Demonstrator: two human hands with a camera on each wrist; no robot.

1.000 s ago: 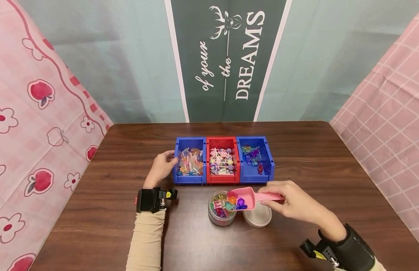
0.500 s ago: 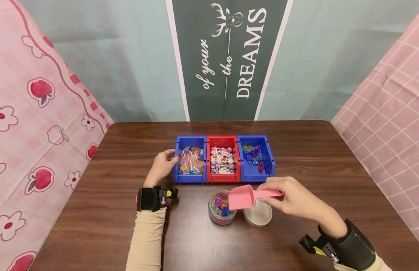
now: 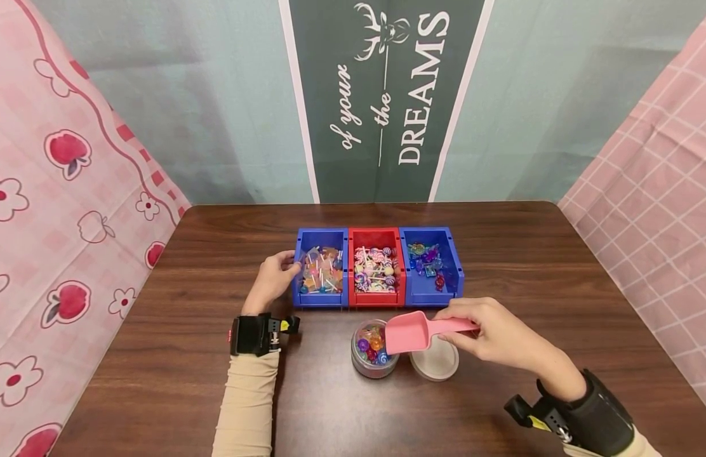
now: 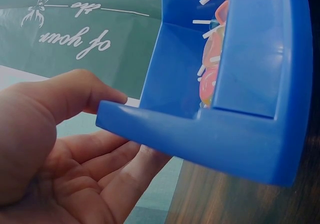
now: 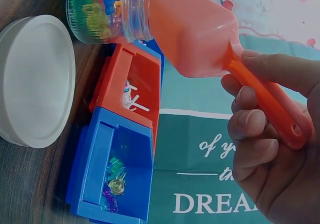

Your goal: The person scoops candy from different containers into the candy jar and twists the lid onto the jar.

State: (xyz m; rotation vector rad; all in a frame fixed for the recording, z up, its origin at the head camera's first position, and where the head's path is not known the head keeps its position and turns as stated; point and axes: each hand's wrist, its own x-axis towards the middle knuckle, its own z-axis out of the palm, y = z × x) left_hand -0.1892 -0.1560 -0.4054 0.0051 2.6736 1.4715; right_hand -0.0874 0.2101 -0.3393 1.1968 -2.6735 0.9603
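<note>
My right hand (image 3: 483,330) grips the handle of a pink scoop (image 3: 407,332), thumb along it and fingers curled around. The scoop is tilted at the mouth of a clear jar (image 3: 371,368), its bowl bare. Colourful translucent candies (image 3: 374,344) fill the jar; in the right wrist view the scoop's edge meets the jar's rim. My left hand (image 3: 271,279) holds the side wall of the left blue bin (image 4: 165,129), thumb at the top edge and fingers on the outer side. Small stick candies (image 3: 322,270) lie in that bin.
A red bin (image 3: 376,299) with tiny lollipops stands joined to the left blue bin. Beyond it the right blue bin (image 3: 430,297) holds some translucent candies. A white lid (image 3: 435,360) lies on the dark wooden table (image 3: 330,419), right of the jar.
The candies on the scoop have dropped into the jar, leaving the scoop bare. My right hand tipped the scoop and raised it slightly; my left hand stays on the bin.
</note>
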